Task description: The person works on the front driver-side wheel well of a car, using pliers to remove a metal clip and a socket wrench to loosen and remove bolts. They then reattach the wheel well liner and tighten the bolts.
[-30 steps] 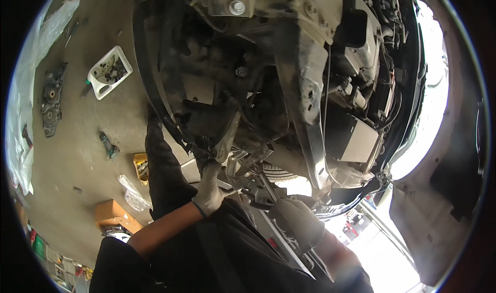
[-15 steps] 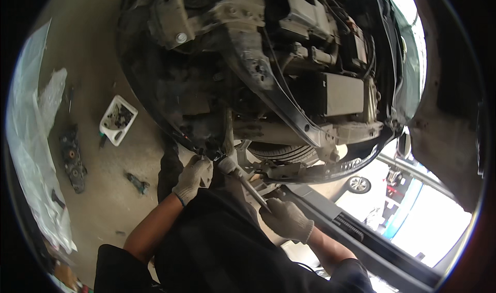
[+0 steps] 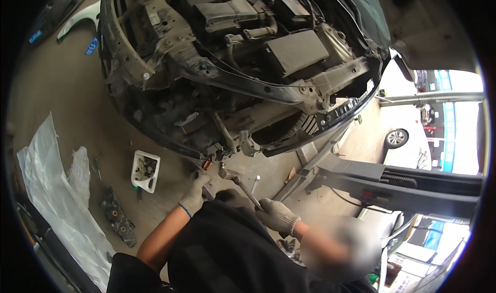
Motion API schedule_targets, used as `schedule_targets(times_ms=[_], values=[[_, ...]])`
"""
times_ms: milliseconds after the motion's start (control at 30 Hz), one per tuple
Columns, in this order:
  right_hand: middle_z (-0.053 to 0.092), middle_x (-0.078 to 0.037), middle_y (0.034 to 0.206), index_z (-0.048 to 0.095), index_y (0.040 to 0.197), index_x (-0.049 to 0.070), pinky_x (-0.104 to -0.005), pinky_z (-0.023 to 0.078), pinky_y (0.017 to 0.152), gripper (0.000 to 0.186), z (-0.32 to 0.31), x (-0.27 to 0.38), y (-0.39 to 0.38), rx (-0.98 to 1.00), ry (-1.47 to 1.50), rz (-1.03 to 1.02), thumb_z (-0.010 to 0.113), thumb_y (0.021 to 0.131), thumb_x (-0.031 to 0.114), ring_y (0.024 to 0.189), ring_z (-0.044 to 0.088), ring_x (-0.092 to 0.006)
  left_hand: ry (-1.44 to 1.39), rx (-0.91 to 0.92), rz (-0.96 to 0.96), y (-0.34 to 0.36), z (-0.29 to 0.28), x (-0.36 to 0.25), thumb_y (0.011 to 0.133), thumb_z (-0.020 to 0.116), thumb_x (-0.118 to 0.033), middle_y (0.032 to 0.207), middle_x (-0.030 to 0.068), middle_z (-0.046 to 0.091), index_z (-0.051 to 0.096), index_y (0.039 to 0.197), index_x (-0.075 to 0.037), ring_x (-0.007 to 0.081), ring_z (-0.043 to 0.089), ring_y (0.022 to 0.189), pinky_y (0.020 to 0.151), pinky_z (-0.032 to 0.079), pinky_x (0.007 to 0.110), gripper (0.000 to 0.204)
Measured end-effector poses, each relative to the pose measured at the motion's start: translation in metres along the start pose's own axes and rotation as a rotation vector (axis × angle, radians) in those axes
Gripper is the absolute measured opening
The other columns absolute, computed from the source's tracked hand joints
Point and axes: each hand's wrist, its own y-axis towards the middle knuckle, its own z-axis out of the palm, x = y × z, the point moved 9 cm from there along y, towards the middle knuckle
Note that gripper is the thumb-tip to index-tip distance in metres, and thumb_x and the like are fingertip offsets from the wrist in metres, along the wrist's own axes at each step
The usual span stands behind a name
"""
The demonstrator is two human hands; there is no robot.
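My gloved left hand [image 3: 196, 192] is closed on a short grey metal piece [image 3: 208, 192], just below a small red-orange item [image 3: 206, 165] at the car's lower front edge. My gloved right hand [image 3: 275, 213] grips the handle of a long hammer [image 3: 248, 194], whose head [image 3: 229, 173] hangs in front of the car, to the right of my left hand. Above them is the stripped front of a dark car [image 3: 222, 78], with exposed frame rails, hoses and a battery box [image 3: 295, 52]. What exactly the grey piece is, I cannot tell.
A grey lift [image 3: 351, 171] stands at the right, a car wheel [image 3: 396, 138] beyond it. On the floor to the left lie a white tray of small parts [image 3: 144, 171], a black bracket [image 3: 116, 215] and plastic sheeting [image 3: 57, 189]. A white panel [image 3: 77, 19] lies at the upper left.
My view has shifted, so the car sits higher and more of the floor shows. The hammer and my hands have drawn down, away from the bracket at the car's front edge.
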Motion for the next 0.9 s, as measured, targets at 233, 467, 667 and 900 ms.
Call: schedule_targets(times_ms=[233, 467, 667, 900], values=[[0.066, -0.027, 0.124, 0.046, 0.146, 0.002, -0.0428, 0.05, 0.099, 0.078, 0.074, -0.025, 0.013, -0.269, 0.37, -0.191, 0.072, 0.086, 0.045, 0.117, 0.063, -0.0417, 0.186, 0.051, -0.163, -0.039, 0.045, 0.052, 0.087, 0.067, -0.032, 0.08, 0.0045, 0.057, 0.057, 0.093, -0.01, 0.0185, 0.059, 0.071, 0.062, 0.051, 0.037, 0.025], [0.075, -0.018, 0.097, 0.072, 0.109, 0.005, -0.0416, 0.055, 0.082, 0.055, 0.159, -0.092, 0.008, -0.311, 0.456, -0.075, 0.071, 0.084, 0.055, 0.089, 0.073, -0.0314, 0.851, 0.221, -0.16, -0.112, 0.09, 0.109, 0.092, 0.062, -0.043, 0.112, 0.0134, 0.064, 0.061, 0.123, -0.003, 0.0254, 0.063, 0.099, 0.089, 0.05, 0.039, 0.051], [0.073, -0.025, 0.089, 0.074, 0.099, 0.001, -0.0456, 0.055, 0.081, 0.053, 0.239, -0.178, 0.033, -0.289, 0.396, 0.118, 0.066, 0.083, 0.051, 0.086, 0.073, -0.0373, 1.609, 0.225, -0.029, -0.129, 0.057, 0.111, 0.091, 0.064, -0.045, 0.128, 0.0189, 0.067, 0.059, 0.136, -0.006, 0.0272, 0.063, 0.119, 0.1, 0.05, 0.036, 0.06], [0.071, -0.025, 0.113, 0.039, 0.154, 0.008, -0.0443, 0.056, 0.087, 0.082, 0.402, -0.271, 0.041, -0.149, 0.444, 0.376, 0.059, 0.081, 0.04, 0.1, 0.072, -0.0369, 1.843, -0.049, -0.071, -0.161, -0.016, -0.004, 0.09, 0.059, -0.046, 0.118, 0.0182, 0.071, 0.066, 0.126, -0.005, 0.0304, 0.066, 0.114, 0.099, 0.049, 0.038, 0.055]])
